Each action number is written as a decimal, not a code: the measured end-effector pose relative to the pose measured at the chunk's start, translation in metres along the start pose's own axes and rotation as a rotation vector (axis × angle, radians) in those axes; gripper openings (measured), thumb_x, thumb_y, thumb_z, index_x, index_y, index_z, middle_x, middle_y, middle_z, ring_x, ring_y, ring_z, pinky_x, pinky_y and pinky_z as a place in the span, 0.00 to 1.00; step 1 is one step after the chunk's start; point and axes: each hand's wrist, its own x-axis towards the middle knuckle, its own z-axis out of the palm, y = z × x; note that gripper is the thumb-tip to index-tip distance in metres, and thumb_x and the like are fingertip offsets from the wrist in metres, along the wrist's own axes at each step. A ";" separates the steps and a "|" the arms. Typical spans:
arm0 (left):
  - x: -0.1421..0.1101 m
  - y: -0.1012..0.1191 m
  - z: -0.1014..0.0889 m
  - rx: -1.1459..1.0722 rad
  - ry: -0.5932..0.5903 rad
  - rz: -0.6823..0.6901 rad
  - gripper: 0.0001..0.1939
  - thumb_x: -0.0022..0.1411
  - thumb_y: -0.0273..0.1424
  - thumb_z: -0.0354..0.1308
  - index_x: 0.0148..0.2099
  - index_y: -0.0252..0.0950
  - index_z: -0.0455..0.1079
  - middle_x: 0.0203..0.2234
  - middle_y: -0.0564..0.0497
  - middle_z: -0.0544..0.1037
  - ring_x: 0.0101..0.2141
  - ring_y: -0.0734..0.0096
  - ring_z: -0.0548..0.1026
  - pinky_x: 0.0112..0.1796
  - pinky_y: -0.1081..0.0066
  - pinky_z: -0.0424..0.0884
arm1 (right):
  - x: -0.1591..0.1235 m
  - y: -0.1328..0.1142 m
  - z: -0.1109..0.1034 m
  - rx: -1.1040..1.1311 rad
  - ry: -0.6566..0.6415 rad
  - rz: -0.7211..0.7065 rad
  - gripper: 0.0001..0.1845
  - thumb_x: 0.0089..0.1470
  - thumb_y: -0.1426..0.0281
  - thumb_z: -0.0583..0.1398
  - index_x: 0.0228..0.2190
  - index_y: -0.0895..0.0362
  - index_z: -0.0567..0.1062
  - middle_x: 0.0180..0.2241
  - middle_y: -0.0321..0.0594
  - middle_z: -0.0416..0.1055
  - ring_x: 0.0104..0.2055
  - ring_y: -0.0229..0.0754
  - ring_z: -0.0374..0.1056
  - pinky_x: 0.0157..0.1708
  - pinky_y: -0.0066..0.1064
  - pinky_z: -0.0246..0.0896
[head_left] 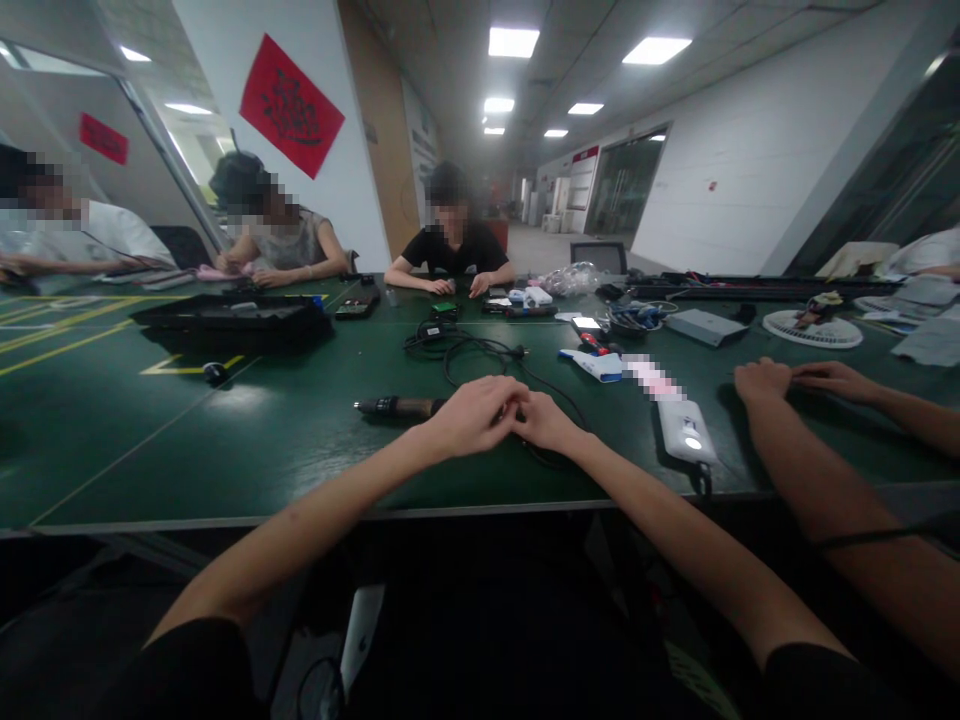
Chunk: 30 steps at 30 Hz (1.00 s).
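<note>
My left hand (pixel 480 415) rests over the green table (pixel 300 440), its fingers bent and pressed together toward my right hand (pixel 544 420). The fingertips of both hands meet, and what they hold between them, if anything, is hidden. An electric screwdriver (pixel 397 407) lies on the table with its tip to the left; its rear end disappears behind my left hand. Beyond my hands runs a coiled black cable (pixel 480 345), part of it passing close by my right hand.
A white power bank (pixel 685 432) with a plugged cable lies to the right, near a co-worker's hands (pixel 763 380). A black tray (pixel 232 318) stands at the left, with a small black-and-white object (pixel 214 373) before it. Other people sit across the table. A white fan-like disc (pixel 812 330) lies at far right.
</note>
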 end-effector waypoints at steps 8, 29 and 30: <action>-0.039 -0.063 0.037 0.090 -0.273 -0.033 0.18 0.69 0.28 0.56 0.60 0.36 0.62 0.49 0.44 0.76 0.52 0.59 0.74 0.53 0.59 0.70 | 0.002 -0.002 -0.003 -0.016 -0.049 0.016 0.02 0.60 0.72 0.66 0.37 0.57 0.78 0.41 0.41 0.75 0.40 0.41 0.72 0.42 0.30 0.63; -0.035 -0.067 0.039 0.254 -0.261 -0.004 0.30 0.74 0.30 0.52 0.74 0.37 0.50 0.49 0.43 0.76 0.52 0.56 0.72 0.55 0.58 0.66 | 0.001 0.001 0.002 -0.069 -0.035 0.008 0.03 0.62 0.69 0.66 0.36 0.56 0.78 0.42 0.42 0.77 0.43 0.43 0.73 0.46 0.33 0.65; -0.035 -0.067 0.038 0.253 -0.256 -0.005 0.31 0.74 0.31 0.52 0.74 0.37 0.50 0.50 0.43 0.75 0.53 0.56 0.72 0.55 0.57 0.67 | 0.001 0.001 0.002 -0.066 -0.032 0.013 0.04 0.62 0.69 0.66 0.36 0.56 0.78 0.42 0.42 0.77 0.43 0.43 0.73 0.46 0.33 0.65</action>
